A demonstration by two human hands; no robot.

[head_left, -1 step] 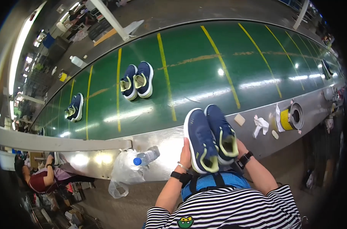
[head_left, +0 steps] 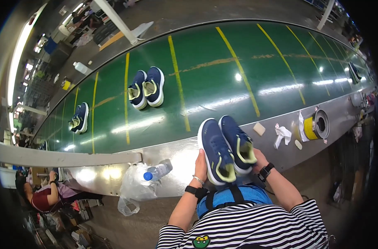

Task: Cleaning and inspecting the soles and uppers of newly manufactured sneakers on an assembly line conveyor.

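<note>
A pair of navy sneakers with white soles and pale yellow-green lining is held in front of me, toes pointing away. My left hand (head_left: pixel 200 167) is closed on the outer side of the left sneaker (head_left: pixel 215 143). Against the heel side of the right sneaker (head_left: pixel 237 143) my right hand (head_left: pixel 260 160) is closed, its fingers partly hidden behind the shoe. Both shoes sit side by side above the near metal edge (head_left: pixel 178 148) of the green conveyor belt (head_left: pixel 205 89).
Another pair of navy sneakers (head_left: pixel 155 87) stands on the belt, with more shoes (head_left: pixel 79 118) farther left. A water bottle (head_left: pixel 159 170) lies on a plastic bag (head_left: pixel 135 186). Rightward are a pale block (head_left: pixel 259 129), crumpled tissue (head_left: pixel 283 135) and a tin (head_left: pixel 315 126). A person (head_left: pixel 45 195) works at far left.
The whole view has shifted slightly. The held sneakers tilt a little differently, the right one sitting slightly lower; both hands keep their hold.
</note>
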